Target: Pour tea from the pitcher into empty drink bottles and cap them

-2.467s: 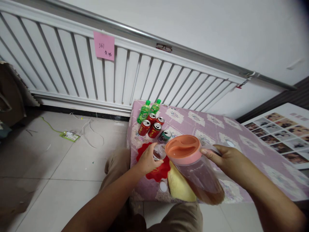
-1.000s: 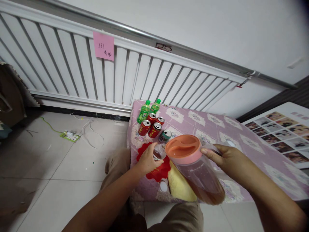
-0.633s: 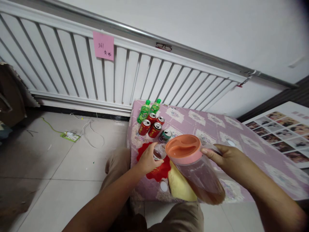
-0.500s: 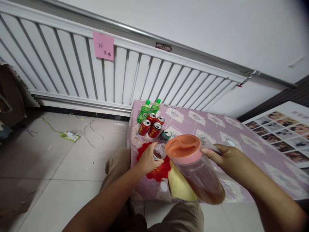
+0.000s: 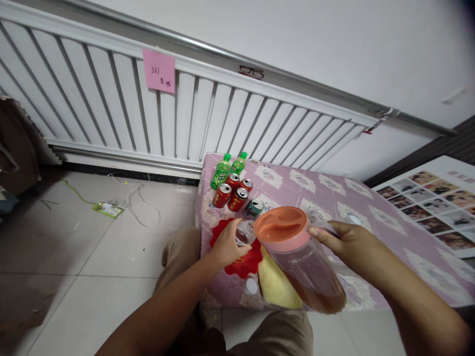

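Note:
My right hand (image 5: 343,240) is closed round the handle of a clear plastic pitcher (image 5: 302,272) with an orange lid. The pitcher is tilted, its lid end to the left, and brown liquid lies toward its base. Against the lid's left side is a small clear container (image 5: 245,231), with my left hand (image 5: 226,247) curled round it; its exact kind is hard to make out. Below that hand lies a red scalloped mat (image 5: 245,267). A yellow cloth (image 5: 276,282) is partly hidden under the pitcher, beside a round white lid-like thing (image 5: 251,285).
Behind my left hand stand several red drink cans (image 5: 237,199), a green can (image 5: 254,207) and two green-capped bottles (image 5: 221,170). They rest on a pink patterned cloth (image 5: 326,185). A white radiator (image 5: 222,118) runs behind. A power strip (image 5: 108,209) lies on the floor.

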Demonstrator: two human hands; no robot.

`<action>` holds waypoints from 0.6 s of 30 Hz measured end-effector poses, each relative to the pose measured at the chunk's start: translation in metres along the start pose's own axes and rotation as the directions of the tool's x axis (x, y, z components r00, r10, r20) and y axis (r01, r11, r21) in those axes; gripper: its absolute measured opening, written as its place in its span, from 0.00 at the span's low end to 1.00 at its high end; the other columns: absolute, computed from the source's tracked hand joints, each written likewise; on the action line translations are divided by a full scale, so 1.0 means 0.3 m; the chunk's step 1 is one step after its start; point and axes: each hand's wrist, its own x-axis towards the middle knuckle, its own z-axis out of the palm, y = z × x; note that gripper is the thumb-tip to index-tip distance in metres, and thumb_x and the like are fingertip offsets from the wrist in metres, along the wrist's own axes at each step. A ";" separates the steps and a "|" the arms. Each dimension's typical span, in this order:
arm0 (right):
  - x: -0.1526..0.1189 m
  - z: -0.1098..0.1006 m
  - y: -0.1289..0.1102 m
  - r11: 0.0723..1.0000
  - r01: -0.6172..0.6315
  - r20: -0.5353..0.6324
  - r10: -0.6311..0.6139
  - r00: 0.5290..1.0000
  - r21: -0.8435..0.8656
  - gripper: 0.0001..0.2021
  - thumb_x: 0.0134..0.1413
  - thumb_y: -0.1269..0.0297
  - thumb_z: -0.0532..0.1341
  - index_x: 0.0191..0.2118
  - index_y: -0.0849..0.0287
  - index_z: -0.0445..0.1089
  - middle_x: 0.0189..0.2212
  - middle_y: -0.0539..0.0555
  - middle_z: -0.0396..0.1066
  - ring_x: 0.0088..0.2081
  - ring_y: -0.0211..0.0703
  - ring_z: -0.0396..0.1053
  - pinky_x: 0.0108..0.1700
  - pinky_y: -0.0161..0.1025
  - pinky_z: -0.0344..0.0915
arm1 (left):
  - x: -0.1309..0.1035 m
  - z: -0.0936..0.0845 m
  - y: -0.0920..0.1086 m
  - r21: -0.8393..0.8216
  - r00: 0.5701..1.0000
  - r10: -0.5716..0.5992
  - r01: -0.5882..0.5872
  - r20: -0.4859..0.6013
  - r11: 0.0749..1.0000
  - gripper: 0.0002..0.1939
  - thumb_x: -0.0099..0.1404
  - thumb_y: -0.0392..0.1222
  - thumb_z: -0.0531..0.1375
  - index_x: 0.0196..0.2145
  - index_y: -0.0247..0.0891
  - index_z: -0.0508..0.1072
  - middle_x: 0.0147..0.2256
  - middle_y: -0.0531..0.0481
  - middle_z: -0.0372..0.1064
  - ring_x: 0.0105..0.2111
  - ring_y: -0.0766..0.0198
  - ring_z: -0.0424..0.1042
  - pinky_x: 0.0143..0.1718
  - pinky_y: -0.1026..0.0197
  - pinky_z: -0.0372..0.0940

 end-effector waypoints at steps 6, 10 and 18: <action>0.001 0.000 0.008 1.000 0.004 0.001 -0.004 1.000 -0.013 0.26 0.42 0.35 0.54 0.26 0.55 0.74 0.27 0.58 0.77 0.35 0.60 0.75 0.39 0.46 0.68 | 0.000 0.003 -0.003 -0.010 1.000 0.008 -0.008 -0.006 1.000 0.42 0.52 0.37 0.70 0.61 0.42 0.56 0.60 0.39 0.62 0.60 0.49 0.63 0.62 0.45 0.60; 0.003 0.001 0.012 1.000 0.020 0.002 -0.020 1.000 -0.017 0.27 0.42 0.34 0.54 0.26 0.55 0.73 0.23 0.55 0.74 0.32 0.58 0.74 0.36 0.44 0.67 | -0.001 0.007 -0.010 -0.014 1.000 0.005 -0.005 -0.005 1.000 0.43 0.52 0.37 0.70 0.61 0.42 0.56 0.60 0.39 0.61 0.60 0.49 0.63 0.61 0.45 0.60; -0.001 -0.001 0.001 1.000 0.013 0.016 -0.013 1.000 0.007 0.27 0.43 0.35 0.55 0.28 0.57 0.74 0.26 0.57 0.76 0.33 0.57 0.74 0.36 0.44 0.67 | 0.001 0.007 -0.006 0.000 1.000 0.011 -0.011 -0.007 1.000 0.43 0.52 0.37 0.70 0.61 0.41 0.56 0.60 0.38 0.62 0.61 0.49 0.63 0.62 0.46 0.59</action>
